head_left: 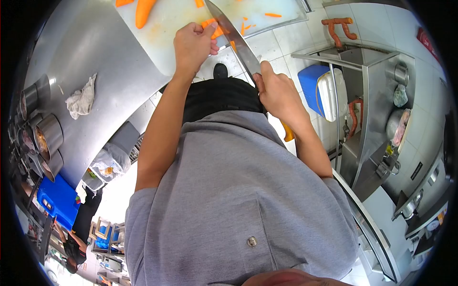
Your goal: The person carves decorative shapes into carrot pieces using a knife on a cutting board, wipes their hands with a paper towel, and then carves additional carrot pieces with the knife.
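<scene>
My right hand [277, 90] is closed round the handle of a large kitchen knife [241, 47], whose blade slants up and left across the cutting board's edge. Fingers curled, my left hand [194, 46] presses on a piece of carrot [213, 28] right beside the blade. Both are over a white cutting board [167, 38]. A longer carrot [143, 12] lies at its upper left, and thin carrot strips [272, 15] are scattered to the right of the knife. The handle's far end is hidden by my hand.
Left of the board runs a steel counter [109, 52] with a crumpled cloth [82, 99] and metal pots [47, 136]. A blue and white cooler [322, 90] stands at the right, near a steel sink unit [367, 62]. Another person [74, 252] is at the lower left.
</scene>
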